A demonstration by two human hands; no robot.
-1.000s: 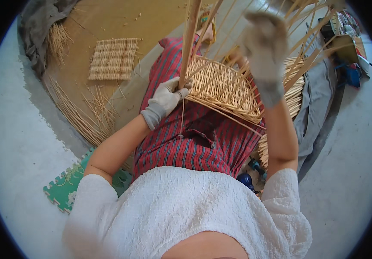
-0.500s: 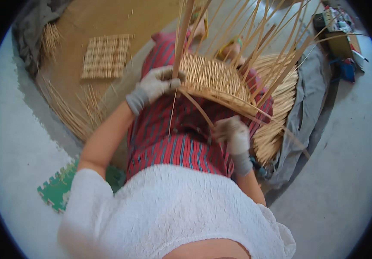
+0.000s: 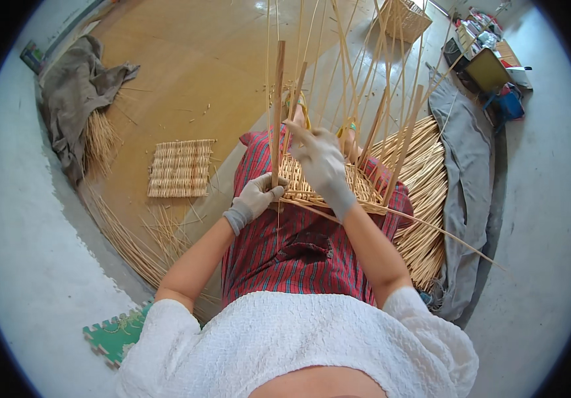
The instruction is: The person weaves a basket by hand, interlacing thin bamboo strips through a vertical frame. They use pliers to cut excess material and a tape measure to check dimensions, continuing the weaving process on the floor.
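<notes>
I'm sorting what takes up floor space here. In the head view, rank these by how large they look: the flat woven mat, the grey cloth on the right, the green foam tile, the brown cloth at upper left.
1. grey cloth, largest
2. brown cloth
3. flat woven mat
4. green foam tile, partly hidden, so unsure

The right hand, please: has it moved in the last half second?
Yes. The right hand rose from below the half-woven basket on the lap to above it, among the upright stakes.
</notes>
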